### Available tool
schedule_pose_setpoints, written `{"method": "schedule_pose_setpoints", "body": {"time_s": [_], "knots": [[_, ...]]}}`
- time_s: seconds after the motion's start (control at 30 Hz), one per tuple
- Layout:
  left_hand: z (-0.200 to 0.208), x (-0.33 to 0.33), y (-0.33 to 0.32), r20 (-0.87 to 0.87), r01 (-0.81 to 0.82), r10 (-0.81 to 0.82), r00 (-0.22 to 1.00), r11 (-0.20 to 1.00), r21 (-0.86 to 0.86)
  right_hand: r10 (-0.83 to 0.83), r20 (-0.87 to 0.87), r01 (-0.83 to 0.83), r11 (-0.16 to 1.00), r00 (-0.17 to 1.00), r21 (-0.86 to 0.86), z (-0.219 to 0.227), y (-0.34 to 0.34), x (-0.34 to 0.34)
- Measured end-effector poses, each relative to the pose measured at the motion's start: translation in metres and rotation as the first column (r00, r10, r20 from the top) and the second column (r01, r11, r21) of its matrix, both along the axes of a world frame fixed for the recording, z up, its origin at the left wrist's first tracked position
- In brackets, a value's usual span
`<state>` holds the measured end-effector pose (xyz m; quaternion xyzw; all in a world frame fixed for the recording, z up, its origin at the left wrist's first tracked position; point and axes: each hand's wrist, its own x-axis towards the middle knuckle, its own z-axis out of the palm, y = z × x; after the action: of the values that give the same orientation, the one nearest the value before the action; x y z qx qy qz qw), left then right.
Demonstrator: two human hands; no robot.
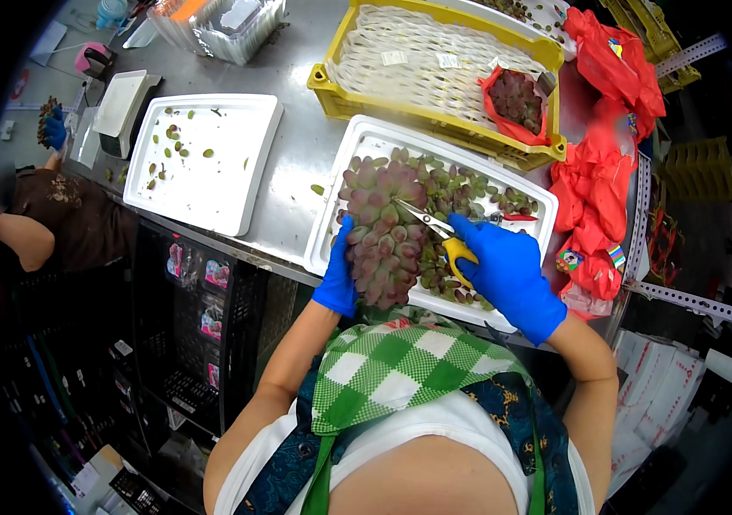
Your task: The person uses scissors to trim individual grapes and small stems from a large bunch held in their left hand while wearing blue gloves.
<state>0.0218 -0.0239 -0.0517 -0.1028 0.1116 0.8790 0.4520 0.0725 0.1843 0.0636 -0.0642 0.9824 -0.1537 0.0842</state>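
Observation:
My left hand (338,279), in a blue glove, is closed around the left side of a big cluster of green and purple succulent rosettes (383,249). My right hand (508,266), gloved in blue too, grips scissors (459,256) with yellow handles. Their slightly parted blades reach into the cluster's right side. Beneath the plant lies a white tray (325,210), with loose succulent cuttings (460,184) spread across its right part. A red-handled tool (518,218) rests among them, partly hidden.
A yellow crate (340,105) lined with white netting stands behind the tray, holding a red-wrapped succulent (518,99). Red plastic bags (593,184) lie at right. Another white tray (211,180) with scattered leaves and a scale (121,107) sit at left, near a co-worker's gloved hand (54,129).

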Motion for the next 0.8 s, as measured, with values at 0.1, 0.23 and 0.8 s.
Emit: {"method": "schedule_pose_setpoints", "body": {"time_s": [0.1,0.23,0.8], "knots": [[0.005,-0.001,0.003,-0.035,0.002,-0.002,0.999,1.000,-0.017,-0.049,0.001,0.049,0.998,0.999,-0.026,-0.004,0.001,0.005],[-0.012,-0.001,0.002,0.015,-0.009,0.007,1.000,0.989,0.150,-0.103,0.116,0.128,0.965,0.988,-0.228,0.005,0.001,0.005],[-0.003,0.003,0.007,-0.181,-0.103,0.104,0.978,0.995,0.014,-0.265,0.235,0.354,0.662,0.935,-0.661,-0.019,-0.014,0.017]]}}
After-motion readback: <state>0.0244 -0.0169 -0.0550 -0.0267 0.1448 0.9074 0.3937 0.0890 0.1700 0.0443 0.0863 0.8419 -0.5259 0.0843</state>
